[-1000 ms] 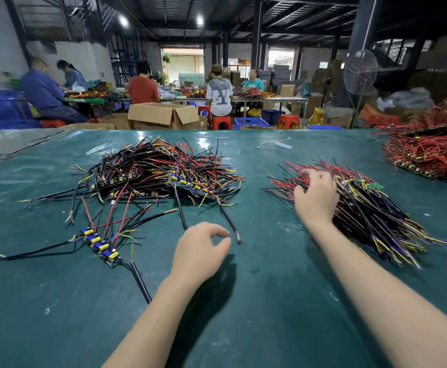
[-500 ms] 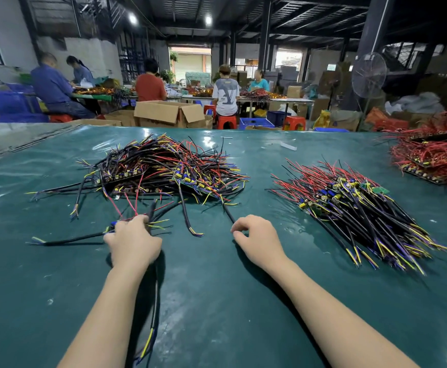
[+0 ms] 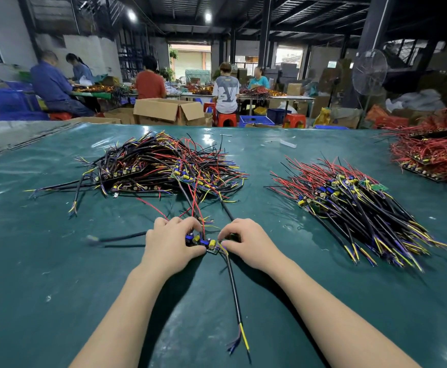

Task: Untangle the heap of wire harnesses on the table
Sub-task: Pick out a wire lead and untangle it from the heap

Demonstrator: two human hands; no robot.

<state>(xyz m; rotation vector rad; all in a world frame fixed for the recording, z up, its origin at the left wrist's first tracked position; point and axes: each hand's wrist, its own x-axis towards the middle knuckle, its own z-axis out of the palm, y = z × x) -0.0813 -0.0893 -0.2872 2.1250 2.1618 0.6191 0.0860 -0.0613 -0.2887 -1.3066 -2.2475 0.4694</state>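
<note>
1. Worktop (image 3: 57,288): green covering; fills the middle and lower frame.
2. Tangled heap (image 3: 158,168): upper centre-left of the frame, lying on the worktop; black, red, yellow and blue leads cross in all directions; small boards with yellow and blue components sit among them.
3. Single harness (image 3: 207,244): centre of the frame, just below the tangled heap; its small board lies between the two hands; red leads run from it up into the heap; one black cable (image 3: 234,288) trails toward the bottom edge and ends in yellow and blue cores.
4. Left hand (image 3: 170,247): fingers (image 3: 188,223) curled over the left end of the board, thumb at its near edge; gripping it.
5. Right hand (image 3: 249,243): fingers (image 3: 233,225) curled, pinching the right end of the same harness; exact contact partly hidden.
6. Aligned pile (image 3: 355,203): right of centre, well apart from the tangled heap; leads lie roughly parallel.
7. Red pile (image 3: 435,152): upper right edge, on the worktop.
8. Background, top of frame: people seated at tables; open cardboard box (image 3: 169,111); standing fan (image 3: 369,73).
</note>
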